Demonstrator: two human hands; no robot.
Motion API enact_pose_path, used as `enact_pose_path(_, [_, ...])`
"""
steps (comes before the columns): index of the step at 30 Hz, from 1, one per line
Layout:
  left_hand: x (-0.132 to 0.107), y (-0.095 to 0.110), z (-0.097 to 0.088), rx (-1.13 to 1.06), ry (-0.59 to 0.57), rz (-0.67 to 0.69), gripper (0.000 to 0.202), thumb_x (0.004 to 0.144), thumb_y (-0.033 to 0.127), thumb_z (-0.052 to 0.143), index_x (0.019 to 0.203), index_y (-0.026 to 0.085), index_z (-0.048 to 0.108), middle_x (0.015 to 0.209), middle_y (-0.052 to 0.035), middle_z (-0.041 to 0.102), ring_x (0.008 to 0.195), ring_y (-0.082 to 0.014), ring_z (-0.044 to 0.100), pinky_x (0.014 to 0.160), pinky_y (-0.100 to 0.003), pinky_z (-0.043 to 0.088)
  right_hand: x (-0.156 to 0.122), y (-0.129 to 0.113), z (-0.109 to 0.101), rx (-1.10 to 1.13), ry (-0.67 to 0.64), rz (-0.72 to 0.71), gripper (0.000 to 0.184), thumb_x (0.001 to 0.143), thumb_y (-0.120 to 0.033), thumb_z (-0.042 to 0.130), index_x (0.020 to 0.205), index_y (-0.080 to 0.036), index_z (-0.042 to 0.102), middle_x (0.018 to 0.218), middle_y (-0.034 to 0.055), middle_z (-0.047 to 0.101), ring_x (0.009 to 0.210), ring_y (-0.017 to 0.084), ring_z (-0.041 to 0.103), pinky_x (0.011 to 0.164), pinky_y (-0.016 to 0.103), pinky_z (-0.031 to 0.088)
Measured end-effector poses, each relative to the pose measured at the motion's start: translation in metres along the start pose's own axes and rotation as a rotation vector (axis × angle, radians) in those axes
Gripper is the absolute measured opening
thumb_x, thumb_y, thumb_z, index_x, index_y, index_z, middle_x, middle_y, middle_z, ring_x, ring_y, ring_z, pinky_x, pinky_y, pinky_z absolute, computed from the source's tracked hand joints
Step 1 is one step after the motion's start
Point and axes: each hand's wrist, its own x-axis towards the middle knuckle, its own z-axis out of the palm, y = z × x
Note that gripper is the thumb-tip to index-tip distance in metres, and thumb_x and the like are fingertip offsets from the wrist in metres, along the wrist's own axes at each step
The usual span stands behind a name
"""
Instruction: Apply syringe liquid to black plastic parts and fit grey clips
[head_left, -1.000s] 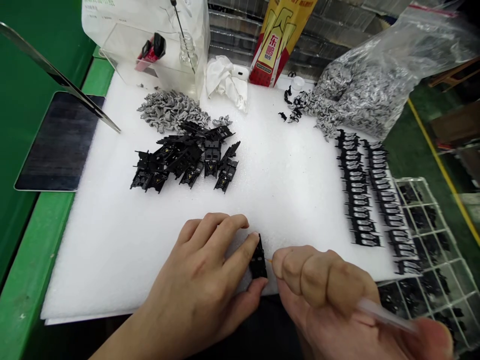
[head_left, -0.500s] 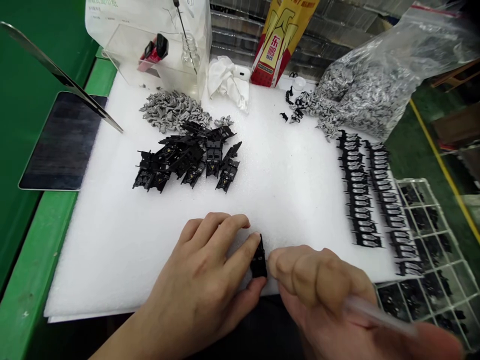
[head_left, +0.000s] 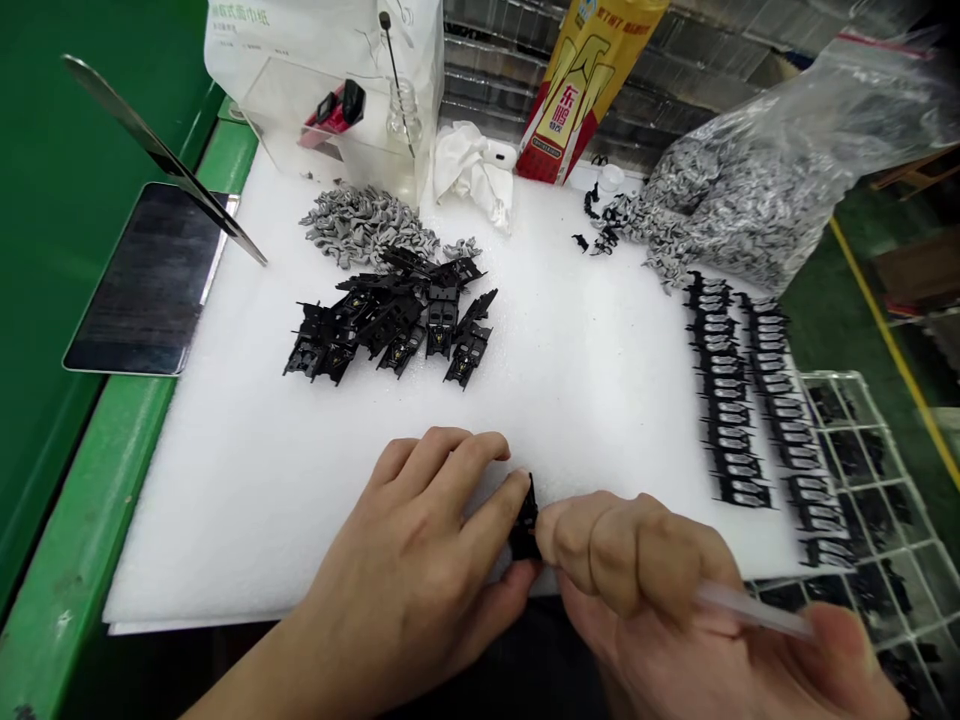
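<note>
My left hand (head_left: 409,540) grips a small black plastic part (head_left: 525,525) between thumb and fingertips, just above the near edge of the white foam sheet (head_left: 225,520). My right hand (head_left: 637,590) holds a clear plastic tube (head_left: 750,610) like a pen, its knuckles close against the part. The tube's tip is hidden behind my right fingers, so I cannot tell whether it touches the part.
A heap of black parts (head_left: 390,325) and grey pieces (head_left: 364,225) lie on the foam. Rows of black parts (head_left: 731,400) and a bulging plastic bag (head_left: 750,190) sit right, beside a wire rack (head_left: 855,500). Back left stand a tablet (head_left: 146,280), long steel tweezers (head_left: 165,155) and an acrylic box (head_left: 322,125).
My right hand has closed in on the black part, hiding the small orange tip seen earlier. The whole scene has shifted slightly right in view as my head moved.
</note>
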Motion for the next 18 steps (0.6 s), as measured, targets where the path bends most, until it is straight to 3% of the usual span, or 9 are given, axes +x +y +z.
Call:
enact_pose_path(9, [0.0006, -0.0008, 0.0022, 0.01, 0.004, 0.004, 0.035, 0.097, 0.031, 0.067, 0.129, 0.016, 0.068, 0.137, -0.0141, 0.062, 0.117, -0.0338, 0.057, 0.088, -0.049, 0.044, 0.0035, -0.0014, 0.0047, -0.01, 0.015, 0.026, 0.057, 0.097, -0.066, 0.055, 0.063, -0.023, 0.038, 0.057, -0.0027, 0.036, 0.06, 0.018, 0.04, 0.066, 0.042, 0.039])
enact_pose_path(18, [0.0016, -0.0001, 0.0003, 0.014, 0.0, 0.002, 0.034, 0.098, 0.03, 0.065, 0.129, 0.016, 0.069, 0.136, -0.0145, 0.063, 0.115, -0.034, 0.057, 0.088, -0.05, 0.045, -0.0027, 0.0015, 0.0001, -0.051, 0.036, -0.035, 0.056, 0.099, -0.066, 0.054, 0.065, -0.024, 0.04, 0.059, -0.0026, 0.037, 0.06, 0.018, 0.042, 0.066, 0.043, 0.042])
